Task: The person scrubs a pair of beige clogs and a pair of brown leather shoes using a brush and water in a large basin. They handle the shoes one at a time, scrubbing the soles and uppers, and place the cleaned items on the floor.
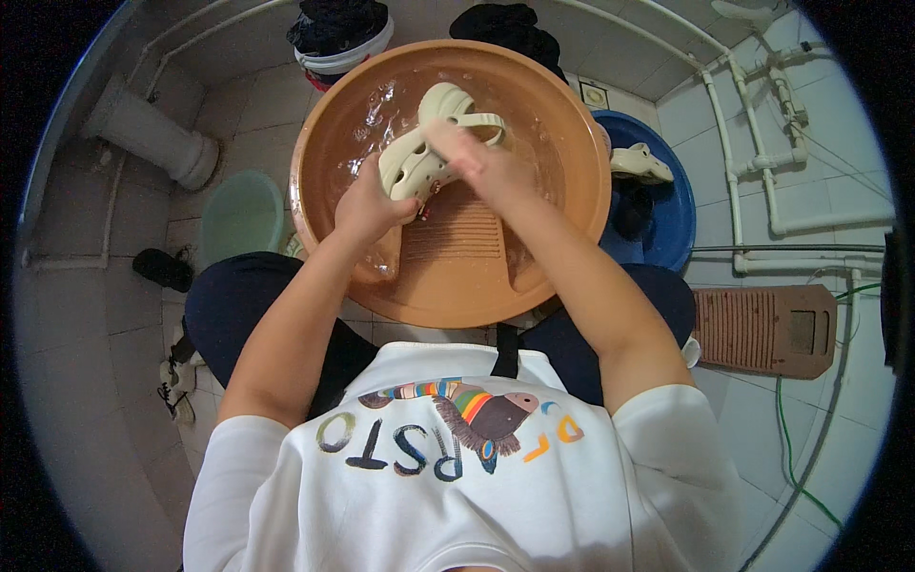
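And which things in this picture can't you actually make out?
All in the head view:
Right hand: blurred, so whether it grips anything is unclear.
Cream clog: partly hidden behind that hand.
Blue basin: its left side is hidden by the orange tub.
Dark thing inside the basin: too shadowed to identify.
Pale green basin: lower edge hidden by the left knee.
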Available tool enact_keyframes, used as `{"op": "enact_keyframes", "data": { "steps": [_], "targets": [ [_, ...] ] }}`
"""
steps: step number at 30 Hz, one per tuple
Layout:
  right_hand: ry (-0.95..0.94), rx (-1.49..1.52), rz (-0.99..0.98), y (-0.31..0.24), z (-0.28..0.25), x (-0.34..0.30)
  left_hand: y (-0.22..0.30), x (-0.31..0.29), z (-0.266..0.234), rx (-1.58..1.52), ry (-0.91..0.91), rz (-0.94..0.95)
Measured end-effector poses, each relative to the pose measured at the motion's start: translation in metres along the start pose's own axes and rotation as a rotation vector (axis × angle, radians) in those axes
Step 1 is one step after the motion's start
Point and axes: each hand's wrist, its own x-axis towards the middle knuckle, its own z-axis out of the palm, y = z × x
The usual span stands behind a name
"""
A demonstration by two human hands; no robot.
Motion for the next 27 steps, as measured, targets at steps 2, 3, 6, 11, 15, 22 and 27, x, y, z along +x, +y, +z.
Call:
{"op": "enact_keyframes", "data": {
  "steps": [2,3,6,11,15,22,27],
  "targets": [
    [0.092,0.006,0.028,0.015,-0.007,0.003,0.002,-0.001,-0.001,-0.022,0.018,-0.044],
    [0.084,-0.051,0.073,0.018,-0.009,0.004,0.003,-0.001,-0.001,-0.034,0.027,-0.066],
    [0.325,0.129,0.221,0.036,0.004,0.011,-0.019,0.007,0.004,-0.292,0.065,-0.093],
    [-0.105,0.071,0.549,0.080,0.023,0.014,-0.027,0.009,0.012,-0.328,0.109,-0.122],
    [-0.112,0.138,0.189,0.091,0.040,0.013,-0.017,0.002,0.006,-0.288,0.095,-0.076],
    [0.081,0.233,-0.169,-0.035,-0.016,-0.017,-0.003,0.004,-0.001,-0.068,0.065,-0.102],
    [-0.152,0.407,0.135,-0.010,-0.006,0.010,0.005,-0.003,0.003,-0.025,-0.016,-0.063]
  ]
}}
